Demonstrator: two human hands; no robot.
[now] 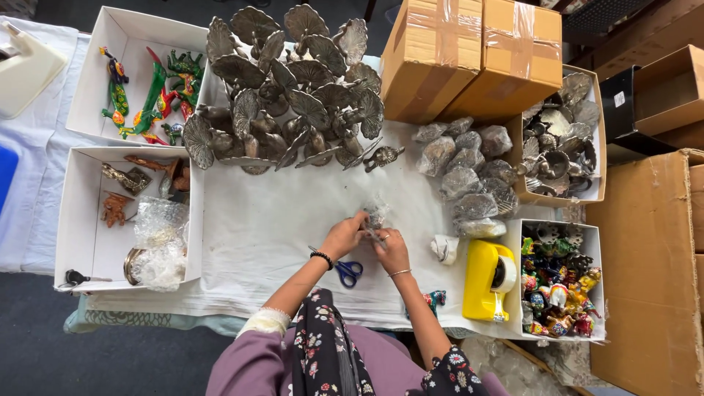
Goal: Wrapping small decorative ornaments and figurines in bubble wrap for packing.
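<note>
Hands at centre frame: I see my left hand (343, 236) and right hand (392, 249) both pinching a small plastic-wrapped bundle (376, 215), fingers closed narrow, blue-handled scissors (347, 270) just below.

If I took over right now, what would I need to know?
Left hand and right hand: together hold a small bubble-wrapped piece over the white cloth.
Done: a pile of wrapped bundles lies to the right.
Left: many bare metal peacocks stand behind, more in the right box.
Handy: blue scissors, yellow tape dispenser, bubble wrap in the left box.
</note>
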